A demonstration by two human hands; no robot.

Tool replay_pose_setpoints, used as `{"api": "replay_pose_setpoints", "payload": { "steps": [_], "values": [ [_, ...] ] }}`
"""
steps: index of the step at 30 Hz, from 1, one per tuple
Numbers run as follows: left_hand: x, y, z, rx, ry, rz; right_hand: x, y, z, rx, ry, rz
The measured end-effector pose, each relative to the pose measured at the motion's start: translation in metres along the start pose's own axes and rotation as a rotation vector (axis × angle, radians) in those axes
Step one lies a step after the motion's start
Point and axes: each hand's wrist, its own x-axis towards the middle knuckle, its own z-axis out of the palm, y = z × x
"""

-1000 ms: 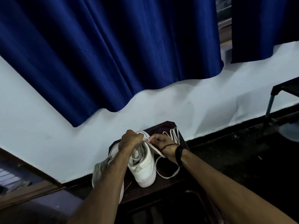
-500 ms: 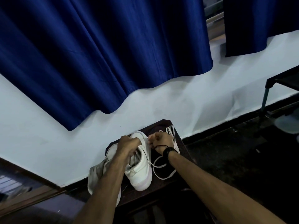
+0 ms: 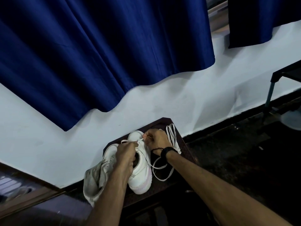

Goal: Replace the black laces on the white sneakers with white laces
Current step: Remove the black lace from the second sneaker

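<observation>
Left hand [image 3: 126, 154]: grips the white leather sneaker [image 3: 140, 168] at its tongue
Right hand [image 3: 156, 139]: pinches the flat white lace [image 3: 160, 168] end at an eyelet
Desk [image 3: 185, 154]: dark wooden, spare white lace bundle [image 3: 173, 138] far right

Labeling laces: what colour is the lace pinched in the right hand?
White. The flat lace pinched by the right hand shows best in the head view.

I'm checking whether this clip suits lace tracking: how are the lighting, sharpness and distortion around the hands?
Head view: dim, bluish light; the dark table swallows detail, but the white lace stands out. The left hand and right hand look slightly soft. Wide-angle tilt slants the wall and curtain.
</observation>
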Motion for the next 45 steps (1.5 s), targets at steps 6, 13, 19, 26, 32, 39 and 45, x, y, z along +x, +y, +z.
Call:
{"api": "replay_pose_setpoints", "payload": {
  "steps": [6,13,19,26,32,39,45],
  "values": [
    [-0.006,0.004,0.000,-0.027,-0.031,-0.021,0.005,-0.003,-0.003,-0.117,-0.030,-0.038],
    [-0.001,0.002,-0.002,-0.068,-0.090,-0.063,0.008,-0.003,-0.003,-0.273,-0.065,-0.150],
    [0.002,0.003,-0.002,-0.095,-0.097,-0.147,0.014,-0.007,-0.005,-0.344,-0.159,-0.191],
    [0.016,0.001,0.008,0.095,0.012,-0.002,0.019,-0.003,-0.004,-0.257,-0.174,-0.093],
    [0.047,-0.008,0.011,0.432,-0.005,0.042,0.011,-0.010,-0.006,-0.243,-0.106,-0.061],
    [0.012,0.032,-0.003,0.697,-0.056,0.158,-0.045,-0.021,0.006,-0.115,0.032,0.168],
    [0.004,0.050,-0.020,0.845,-0.080,0.237,-0.068,-0.039,0.005,-0.133,-0.018,0.170]
  ]
}}
